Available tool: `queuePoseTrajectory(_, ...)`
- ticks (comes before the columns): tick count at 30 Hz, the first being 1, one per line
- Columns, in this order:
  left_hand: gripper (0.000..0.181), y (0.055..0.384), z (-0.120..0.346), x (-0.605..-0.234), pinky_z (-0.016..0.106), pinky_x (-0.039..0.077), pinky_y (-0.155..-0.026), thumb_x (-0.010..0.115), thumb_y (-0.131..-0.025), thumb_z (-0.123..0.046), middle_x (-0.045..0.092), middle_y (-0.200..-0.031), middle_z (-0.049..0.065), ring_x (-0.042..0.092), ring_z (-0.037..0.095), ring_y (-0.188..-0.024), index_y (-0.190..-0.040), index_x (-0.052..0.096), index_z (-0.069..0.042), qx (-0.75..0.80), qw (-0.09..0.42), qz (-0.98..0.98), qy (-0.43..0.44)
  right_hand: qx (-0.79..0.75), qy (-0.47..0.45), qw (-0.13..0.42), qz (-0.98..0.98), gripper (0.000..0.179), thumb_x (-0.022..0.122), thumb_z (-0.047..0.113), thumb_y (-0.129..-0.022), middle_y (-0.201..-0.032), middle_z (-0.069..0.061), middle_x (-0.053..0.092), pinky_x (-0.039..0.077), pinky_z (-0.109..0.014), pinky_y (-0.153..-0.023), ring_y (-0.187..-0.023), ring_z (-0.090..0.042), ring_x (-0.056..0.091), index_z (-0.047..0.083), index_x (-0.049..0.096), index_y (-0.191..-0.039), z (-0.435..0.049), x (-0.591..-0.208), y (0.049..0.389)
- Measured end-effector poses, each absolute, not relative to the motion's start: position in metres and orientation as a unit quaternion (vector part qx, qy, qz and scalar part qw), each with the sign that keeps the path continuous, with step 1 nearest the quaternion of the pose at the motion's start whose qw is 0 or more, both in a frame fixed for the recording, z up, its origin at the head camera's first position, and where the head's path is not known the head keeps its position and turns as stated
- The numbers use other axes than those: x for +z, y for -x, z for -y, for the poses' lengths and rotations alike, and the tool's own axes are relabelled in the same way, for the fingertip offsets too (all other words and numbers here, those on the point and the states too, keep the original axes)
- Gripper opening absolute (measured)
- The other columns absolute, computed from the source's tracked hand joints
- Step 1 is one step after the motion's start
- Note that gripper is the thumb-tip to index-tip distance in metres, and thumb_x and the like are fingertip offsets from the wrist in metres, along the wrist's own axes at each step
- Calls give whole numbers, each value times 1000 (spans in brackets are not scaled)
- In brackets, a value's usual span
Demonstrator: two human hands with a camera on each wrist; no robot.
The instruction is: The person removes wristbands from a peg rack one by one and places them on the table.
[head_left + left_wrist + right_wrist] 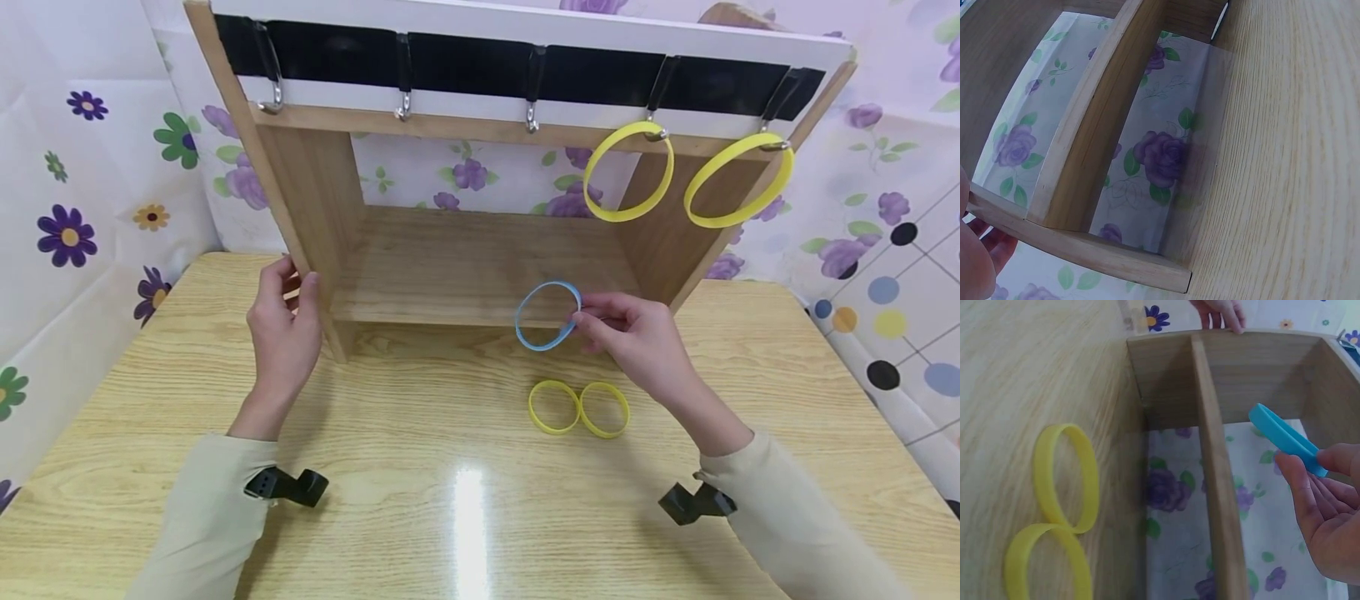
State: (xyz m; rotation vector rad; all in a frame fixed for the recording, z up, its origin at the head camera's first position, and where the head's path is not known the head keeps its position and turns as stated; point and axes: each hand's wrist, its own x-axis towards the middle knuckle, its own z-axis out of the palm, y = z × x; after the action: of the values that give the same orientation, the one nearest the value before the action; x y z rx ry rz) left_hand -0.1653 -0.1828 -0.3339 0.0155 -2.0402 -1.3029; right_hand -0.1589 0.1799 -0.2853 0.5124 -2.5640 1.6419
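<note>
My right hand [630,333] pinches a blue silicone wristband [517,321] between thumb and fingers, in front of the wooden rack's shelf [450,267]. In the right wrist view the blue band [1285,437] stands out from the fingertips. With the thumb on the front edge and fingers behind, my left hand [287,329] grips the left side panel [281,200] of the rack. Two yellow wristbands [627,218] [720,223] hang from the two rightmost hooks. Below my right hand, two more yellow wristbands [553,431] [604,435] lie side by side on the table.
Along the rack's top, a black strip [465,62] carries several metal hooks; the three on the left, such as the middle hook [532,117], bear no band. The wood-grain table [390,500] stretches toward me. Flowered covering [97,183] lines the walls behind.
</note>
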Motion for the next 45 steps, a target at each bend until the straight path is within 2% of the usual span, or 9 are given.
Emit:
queuePoseTrajectory(7, 30, 165, 183, -335, 22, 45, -84, 51, -99, -8, 61, -117, 20, 57, 23, -105, -124, 52, 10, -501, 356, 789, -4, 524, -166, 22, 835, 29, 65, 6, -92, -100, -23, 69, 57, -30, -67, -78, -7, 68, -12, 63, -115, -191, -301, 160)
queuePoseTrajectory(13, 29, 165, 182, -334, 22, 46, -84, 52, -99, -8, 62, -116, 19, 57, 25, -104, -122, 52, 10, -506, 359, 784, -2, 522, -177, 13, 834, 29, 64, 6, -93, -100, -23, 69, 57, -39, -69, -78, -11, 69, -11, 64, -117, -204, -314, 161)
queuePoseTrajectory(20, 29, 166, 182, -335, 23, 46, -84, 52, -99, -8, 62, -115, 20, 57, 24, -103, -122, 53, 10, -505, 365, 782, -2, 514, -157, -4, 843, 30, 64, 11, -94, -101, -23, 69, 57, -32, -68, -75, -12, 69, -8, 66, -116, -213, -323, 162)
queuePoseTrajectory(29, 31, 167, 182, -335, 23, 46, -83, 52, -99, -8, 62, -116, 20, 56, 20, -102, -124, 52, 10, -498, 364, 787, -5, 504, -148, -44, 850, 30, 61, 12, -96, -99, -23, 69, 57, -37, -71, -86, -25, 70, -8, 65, -118, -226, -335, 166)
queuePoseTrajectory(36, 31, 167, 180, -334, 25, 46, -85, 51, -100, -9, 61, -117, 20, 56, 22, -104, -124, 51, 10, -500, 358, 789, 4, 492, -138, -65, 857, 30, 59, 6, -96, -99, -25, 68, 57, -35, -71, -84, -23, 70, -15, 62, -117, -246, -348, 164)
queuePoseTrajectory(39, 31, 166, 180, -334, 24, 46, -85, 51, -99, -9, 61, -117, 19, 56, 21, -104, -124, 51, 10, -501, 358, 788, 1, 494, -132, -75, 856, 30, 57, 5, -96, -100, -27, 67, 57, -37, -72, -84, -23, 70, -17, 60, -118, -255, -353, 163)
queuePoseTrajectory(45, 31, 166, 180, -335, 22, 45, -84, 52, -100, -10, 62, -116, 18, 56, 20, -103, -124, 52, 9, -501, 360, 787, -7, 500, -122, -86, 853, 32, 53, 3, -97, -102, -30, 66, 57, -38, -72, -81, -14, 69, -20, 57, -118, -268, -364, 168)
